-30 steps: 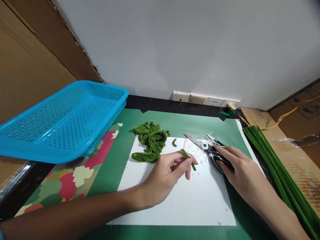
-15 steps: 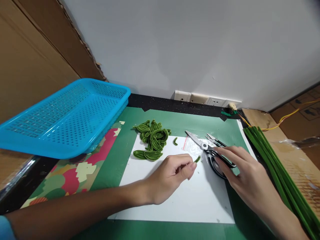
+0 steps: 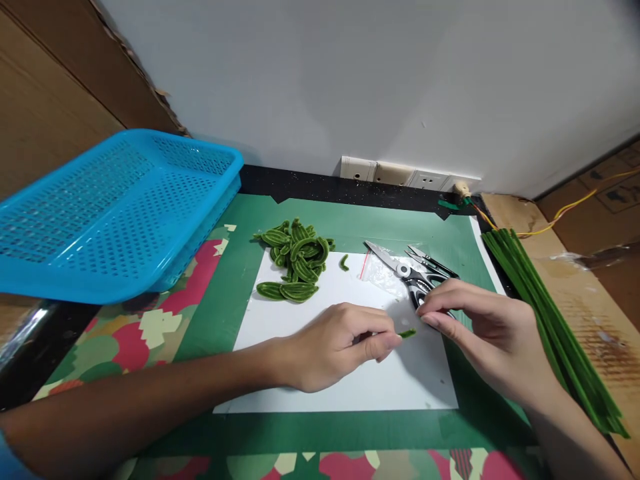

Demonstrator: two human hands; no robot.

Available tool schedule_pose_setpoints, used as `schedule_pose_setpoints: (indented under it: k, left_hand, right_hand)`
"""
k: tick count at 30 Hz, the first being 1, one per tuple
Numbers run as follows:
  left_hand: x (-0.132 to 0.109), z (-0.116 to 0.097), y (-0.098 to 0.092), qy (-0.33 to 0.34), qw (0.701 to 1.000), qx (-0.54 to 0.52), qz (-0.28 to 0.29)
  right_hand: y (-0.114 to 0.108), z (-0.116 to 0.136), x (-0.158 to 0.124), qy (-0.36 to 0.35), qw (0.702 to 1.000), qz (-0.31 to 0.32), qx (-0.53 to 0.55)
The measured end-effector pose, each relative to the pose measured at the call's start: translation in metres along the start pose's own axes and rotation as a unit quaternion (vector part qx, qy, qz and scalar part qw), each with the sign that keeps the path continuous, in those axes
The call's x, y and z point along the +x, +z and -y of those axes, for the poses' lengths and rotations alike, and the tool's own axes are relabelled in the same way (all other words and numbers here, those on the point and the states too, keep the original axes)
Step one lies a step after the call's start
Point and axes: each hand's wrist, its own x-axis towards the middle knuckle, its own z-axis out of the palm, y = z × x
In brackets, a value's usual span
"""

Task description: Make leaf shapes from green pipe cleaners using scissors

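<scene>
1. Blue basket (image 3: 115,213): perforated plastic, well left of the left hand.
2. Folded green pieces (image 3: 295,260): a heap on the white sheet (image 3: 310,320), beyond the left hand.
3. Left hand (image 3: 335,347): fingers curled, thumb and forefinger pinching a short green stem piece (image 3: 407,333), which juts rightward.
4. Right hand (image 3: 485,333): half curled, fingertips just beside the piece's free end; grip cannot be told.
5. Scissors (image 3: 400,270): just beyond the right hand.
6. Green stem bundle (image 3: 545,313): right of the right hand.

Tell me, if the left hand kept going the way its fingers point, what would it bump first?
Probably the right hand, at its fingertips. The left hand pinches a short green piece aimed at them, only a small gap between. The scissors lie farther back, though depth is unclear.
</scene>
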Motion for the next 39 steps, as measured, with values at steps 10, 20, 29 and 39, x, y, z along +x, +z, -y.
schedule_pose_setpoints:
  k: [10, 20, 29, 39]
  left_hand:
    - [0.0007, 0.0046, 0.0034, 0.000, 1.000, 0.000, -0.026]
    - [0.0015, 0.0018, 0.0031, -0.003, 0.998, -0.004, -0.069]
    - [0.0023, 0.0041, 0.0049, 0.011, 0.996, 0.014, -0.090]
    - [0.0016, 0.0048, 0.0069, -0.016, 0.994, 0.056, -0.098]
  right_hand:
    - [0.0033, 0.0091, 0.0008, 0.035, 0.995, 0.093, 0.004]
    - [0.0046, 0.0062, -0.0013, 0.038, 0.995, 0.078, -0.046]
    - [0.0068, 0.0083, -0.0028, 0.019, 0.996, 0.058, -0.060]
    - [0.0094, 0.0076, 0.0011, -0.054, 0.988, 0.068, -0.131]
